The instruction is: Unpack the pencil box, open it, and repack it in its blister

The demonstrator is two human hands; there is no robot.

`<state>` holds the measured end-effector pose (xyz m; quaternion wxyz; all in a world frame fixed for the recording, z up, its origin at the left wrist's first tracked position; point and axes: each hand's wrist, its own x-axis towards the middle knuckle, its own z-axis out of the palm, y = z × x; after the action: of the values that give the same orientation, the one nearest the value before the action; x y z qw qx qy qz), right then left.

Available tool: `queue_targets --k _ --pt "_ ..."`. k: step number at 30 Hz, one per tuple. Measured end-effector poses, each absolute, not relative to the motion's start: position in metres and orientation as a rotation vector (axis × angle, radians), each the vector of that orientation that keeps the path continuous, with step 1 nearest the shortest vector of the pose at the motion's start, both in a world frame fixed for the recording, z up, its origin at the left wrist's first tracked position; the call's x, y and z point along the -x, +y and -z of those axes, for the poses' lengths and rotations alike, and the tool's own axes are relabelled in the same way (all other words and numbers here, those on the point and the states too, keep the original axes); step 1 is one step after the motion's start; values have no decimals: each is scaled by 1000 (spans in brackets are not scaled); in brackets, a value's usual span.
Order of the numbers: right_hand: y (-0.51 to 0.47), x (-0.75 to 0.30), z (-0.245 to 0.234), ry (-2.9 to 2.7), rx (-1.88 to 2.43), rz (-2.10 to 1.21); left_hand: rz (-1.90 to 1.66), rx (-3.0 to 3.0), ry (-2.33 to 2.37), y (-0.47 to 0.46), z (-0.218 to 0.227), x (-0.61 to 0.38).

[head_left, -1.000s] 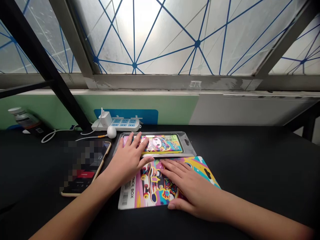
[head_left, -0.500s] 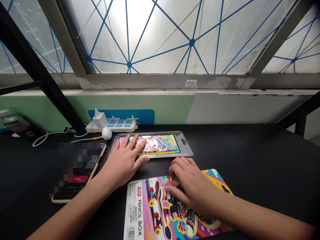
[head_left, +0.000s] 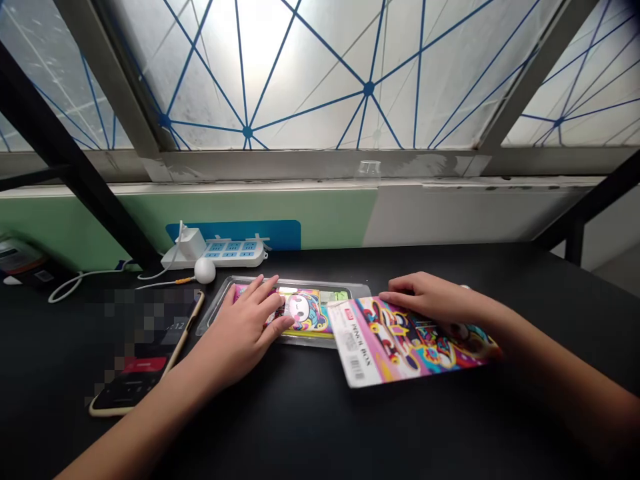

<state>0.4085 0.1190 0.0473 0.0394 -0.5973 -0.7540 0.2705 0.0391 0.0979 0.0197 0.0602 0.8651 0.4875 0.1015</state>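
My left hand (head_left: 250, 330) rests with fingers spread on a colourful pencil box (head_left: 303, 312) that has a white cartoon character on it. The pencil box sits in a clear plastic tray (head_left: 359, 291) on the black desk. My right hand (head_left: 433, 297) grips the top edge of a bright cardboard backing card (head_left: 395, 347) printed "PENCIL BOX". The card is tilted, and its left end overlaps the right part of the tray and pencil box. The fingertips of my right hand are partly hidden behind the card.
A phone (head_left: 150, 360) in a pale case lies left of my left forearm. Behind it are a white power strip (head_left: 233, 253) with a plug, a cable and a round white piece (head_left: 205, 271). A dark bottle (head_left: 25, 260) stands far left. Black frame posts (head_left: 75, 153) flank the desk.
My right hand has moved right and away from me, carrying the backing card off the near desk towards the tray. My left hand stays on the pencil box. The view has shifted slightly.
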Motion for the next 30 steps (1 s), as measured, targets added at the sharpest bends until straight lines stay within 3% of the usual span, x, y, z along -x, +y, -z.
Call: queue_targets --k 5,11,23,30 --pt "138 -439 -37 -2223 1856 -843 -249 -2658 1435 97 -21 -42" --pt "121 -399 -33 -2155 1735 -687 -256 -2672 1469 97 -17 -43" --pt "125 -409 -39 -2107 1791 -836 -257 -2680 1468 97 -16 -42" --pt "124 -409 -41 -2094 1834 -754 -236 -2682 1472 95 -17 -43"
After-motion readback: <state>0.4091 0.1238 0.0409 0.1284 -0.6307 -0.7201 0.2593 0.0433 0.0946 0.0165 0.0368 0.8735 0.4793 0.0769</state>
